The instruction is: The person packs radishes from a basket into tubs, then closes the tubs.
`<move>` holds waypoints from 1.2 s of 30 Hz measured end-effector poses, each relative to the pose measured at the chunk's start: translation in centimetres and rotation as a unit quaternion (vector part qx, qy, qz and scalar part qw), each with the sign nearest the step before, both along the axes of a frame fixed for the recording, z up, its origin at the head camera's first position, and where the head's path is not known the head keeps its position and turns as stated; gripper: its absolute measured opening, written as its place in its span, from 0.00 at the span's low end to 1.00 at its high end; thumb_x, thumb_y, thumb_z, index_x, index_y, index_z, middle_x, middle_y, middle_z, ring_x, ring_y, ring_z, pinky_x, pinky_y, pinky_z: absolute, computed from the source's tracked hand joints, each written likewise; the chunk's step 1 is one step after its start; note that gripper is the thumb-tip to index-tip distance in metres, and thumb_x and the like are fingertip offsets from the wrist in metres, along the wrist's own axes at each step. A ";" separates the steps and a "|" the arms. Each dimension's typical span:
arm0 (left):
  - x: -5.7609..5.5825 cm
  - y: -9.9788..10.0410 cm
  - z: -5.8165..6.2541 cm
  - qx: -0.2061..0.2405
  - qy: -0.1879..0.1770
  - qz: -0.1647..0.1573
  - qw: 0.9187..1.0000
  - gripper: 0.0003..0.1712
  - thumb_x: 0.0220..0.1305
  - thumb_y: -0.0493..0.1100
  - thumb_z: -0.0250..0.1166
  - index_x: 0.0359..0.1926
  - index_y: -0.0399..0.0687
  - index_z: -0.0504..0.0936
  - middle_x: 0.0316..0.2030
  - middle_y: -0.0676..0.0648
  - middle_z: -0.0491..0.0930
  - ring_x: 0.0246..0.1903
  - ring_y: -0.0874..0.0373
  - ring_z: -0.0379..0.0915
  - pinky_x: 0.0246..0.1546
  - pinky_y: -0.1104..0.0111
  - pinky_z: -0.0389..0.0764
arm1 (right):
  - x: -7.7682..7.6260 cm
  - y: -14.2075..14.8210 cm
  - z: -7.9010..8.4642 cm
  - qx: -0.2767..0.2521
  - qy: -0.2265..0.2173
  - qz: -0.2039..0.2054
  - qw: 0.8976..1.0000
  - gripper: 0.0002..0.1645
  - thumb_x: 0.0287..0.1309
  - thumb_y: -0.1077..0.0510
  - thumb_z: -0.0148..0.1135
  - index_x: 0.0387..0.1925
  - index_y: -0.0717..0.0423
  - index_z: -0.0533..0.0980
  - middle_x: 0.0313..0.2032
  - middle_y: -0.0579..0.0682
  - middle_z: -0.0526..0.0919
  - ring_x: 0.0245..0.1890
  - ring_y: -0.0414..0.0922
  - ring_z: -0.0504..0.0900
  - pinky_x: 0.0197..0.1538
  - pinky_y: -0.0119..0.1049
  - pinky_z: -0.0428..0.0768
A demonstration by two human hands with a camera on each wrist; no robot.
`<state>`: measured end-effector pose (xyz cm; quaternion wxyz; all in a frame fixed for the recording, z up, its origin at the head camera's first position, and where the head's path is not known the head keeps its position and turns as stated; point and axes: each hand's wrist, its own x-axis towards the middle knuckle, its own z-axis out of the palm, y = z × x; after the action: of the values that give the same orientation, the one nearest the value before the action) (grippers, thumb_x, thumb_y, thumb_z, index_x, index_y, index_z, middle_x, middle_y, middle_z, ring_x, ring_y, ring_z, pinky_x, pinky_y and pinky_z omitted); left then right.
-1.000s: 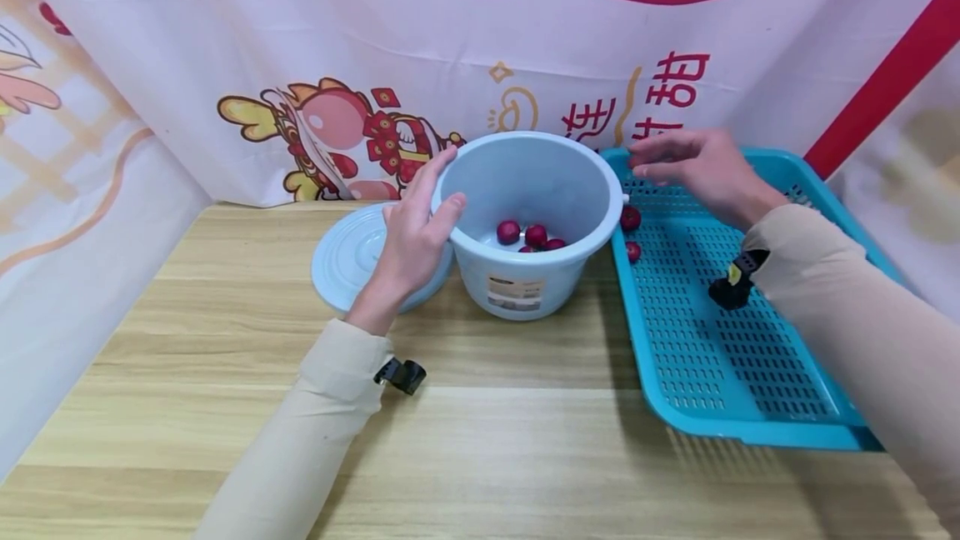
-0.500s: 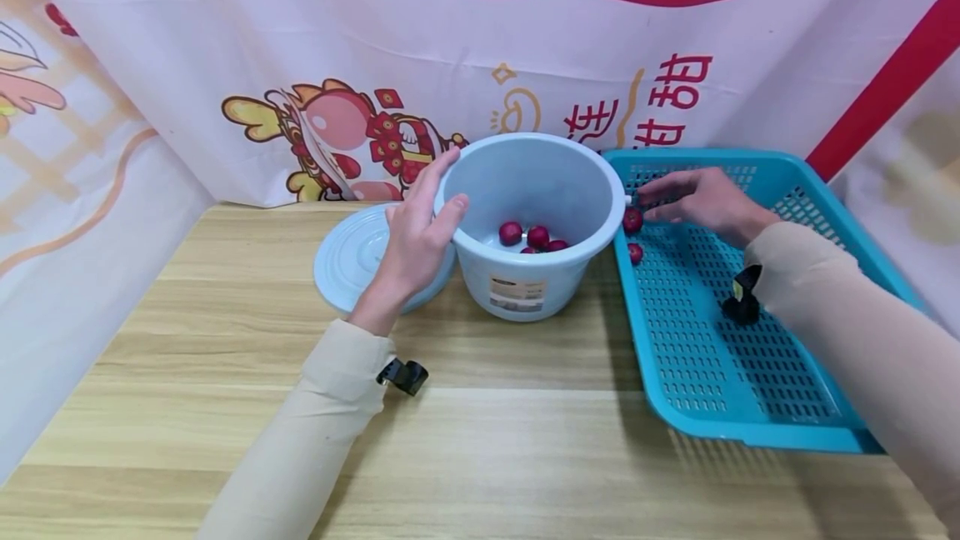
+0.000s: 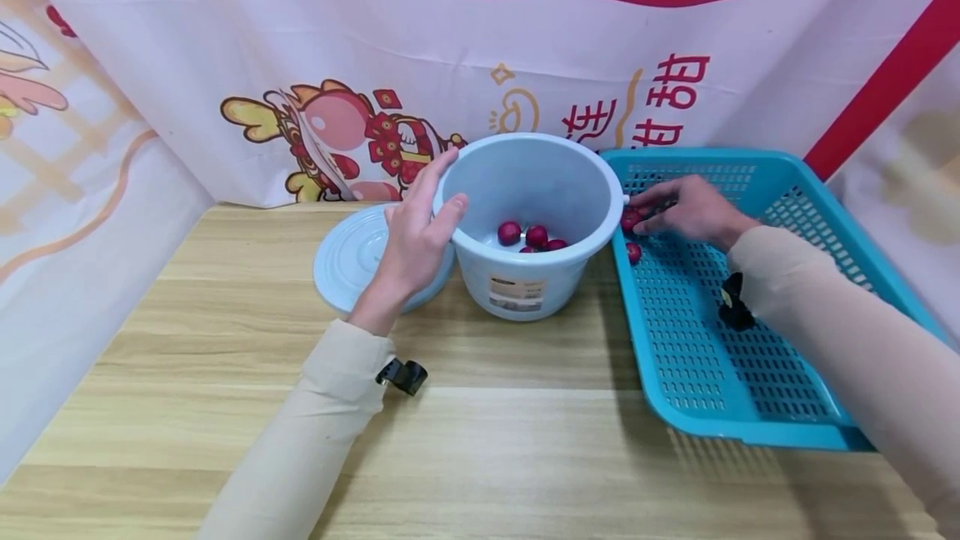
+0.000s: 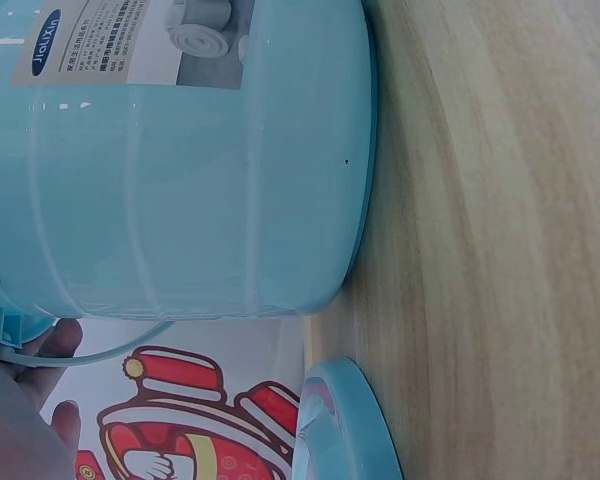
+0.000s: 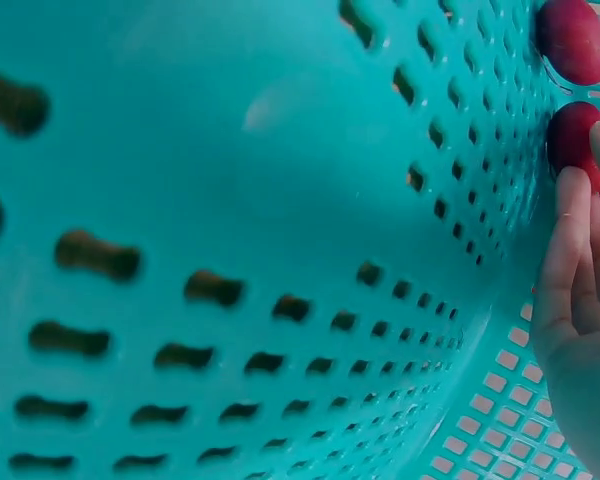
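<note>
My left hand (image 3: 418,232) rests against the left side of the light blue bucket (image 3: 517,277), fingers nearly straight and thumb at the rim. Several dark red, plum-like fruits (image 3: 509,232) lie on the bucket's floor. Over in the turquoise basket (image 3: 647,357), my right hand (image 3: 693,208) pinches a red plum (image 5: 572,140) between thumb and fingertips, beside the basket's wall. A second plum (image 5: 577,40) lies close by in the right wrist view; the head view shows it as a small plum (image 3: 633,253) nearer me. The hand partly covers the pinched plum.
A round light blue lid (image 3: 352,261) lies on the wooden table (image 3: 480,440) left of the bucket. The bucket's handle (image 4: 90,356) shows in the left wrist view. Behind everything hangs a printed white and red cloth (image 3: 420,40).
My right hand has lowered into the basket, moved left to the farther plum and closed its fingertips on it. My left hand and the bucket have stayed in place.
</note>
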<state>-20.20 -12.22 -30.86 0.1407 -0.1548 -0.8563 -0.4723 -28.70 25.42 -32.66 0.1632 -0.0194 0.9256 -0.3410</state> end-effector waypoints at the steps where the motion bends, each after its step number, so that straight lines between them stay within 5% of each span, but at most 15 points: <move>1: 0.0 0.0 0.0 0.000 -0.001 0.000 1.000 0.37 0.76 0.55 0.52 0.83 0.59 0.60 0.82 0.52 0.62 0.76 0.48 0.64 0.65 0.43 0.50 | 0.0 0.0 0.0 0.006 0.001 0.004 1.000 0.33 0.69 0.53 0.71 0.72 0.51 0.76 0.71 0.65 0.71 0.70 0.66 0.63 0.69 0.71 0.67; 17: -0.1 0.1 -0.1 -0.005 0.003 -0.001 1.000 0.38 0.75 0.56 0.51 0.83 0.59 0.60 0.82 0.52 0.62 0.76 0.49 0.64 0.64 0.45 0.51 | 0.0 -0.4 0.1 0.081 0.049 0.061 0.994 0.31 0.68 0.53 0.71 0.70 0.55 0.77 0.65 0.66 0.79 0.65 0.66 0.71 0.68 0.70 0.71; 33: 0.0 0.0 -0.1 -0.002 0.004 0.004 1.000 0.38 0.75 0.57 0.51 0.83 0.60 0.60 0.82 0.53 0.62 0.76 0.49 0.64 0.65 0.43 0.50 | -0.1 1.1 3.9 -0.008 0.091 0.028 0.995 0.38 0.70 0.46 0.68 0.77 0.48 0.70 0.70 0.63 0.76 0.68 0.65 0.74 0.64 0.64 0.80; 36: 0.0 0.0 -0.2 -0.001 0.007 0.005 1.000 0.38 0.75 0.57 0.50 0.83 0.60 0.60 0.82 0.53 0.62 0.76 0.49 0.64 0.66 0.42 0.49 | 0.0 1.1 4.5 -0.024 0.110 0.017 0.993 0.37 0.71 0.44 0.67 0.76 0.48 0.70 0.70 0.62 0.77 0.67 0.62 0.75 0.58 0.52 0.85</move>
<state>-20.18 -12.19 -31.04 0.1484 -0.1541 -0.8565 -0.4697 -28.68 26.53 -28.13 0.0655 -0.0763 0.9289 -0.3563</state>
